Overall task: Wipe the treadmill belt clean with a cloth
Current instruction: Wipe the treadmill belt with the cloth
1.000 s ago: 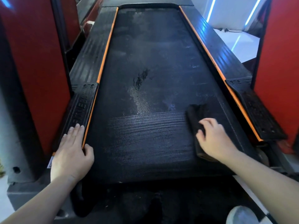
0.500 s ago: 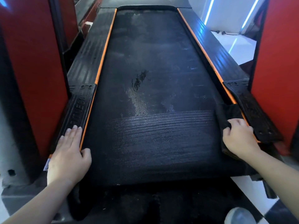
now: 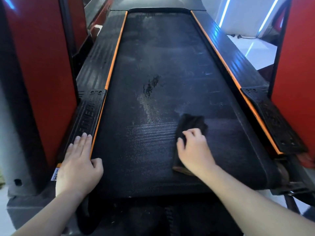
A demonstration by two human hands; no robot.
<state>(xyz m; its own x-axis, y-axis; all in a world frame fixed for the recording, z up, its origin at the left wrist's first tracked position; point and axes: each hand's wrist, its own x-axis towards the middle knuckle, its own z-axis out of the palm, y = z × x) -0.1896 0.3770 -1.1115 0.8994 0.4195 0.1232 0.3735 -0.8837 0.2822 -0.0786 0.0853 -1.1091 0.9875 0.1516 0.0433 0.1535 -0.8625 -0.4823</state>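
- Right hand (image 3: 194, 150) clutches the dark cloth (image 3: 192, 121), curled fingers pressing it onto the treadmill belt (image 3: 162, 62), near end, right of centre.
- Left hand (image 3: 78, 160) lies flat, fingers straight, on the left side rail (image 3: 88, 116).
- Near band looks wiped; the scuff (image 3: 150, 86) and the dusty far stretch look left to do.
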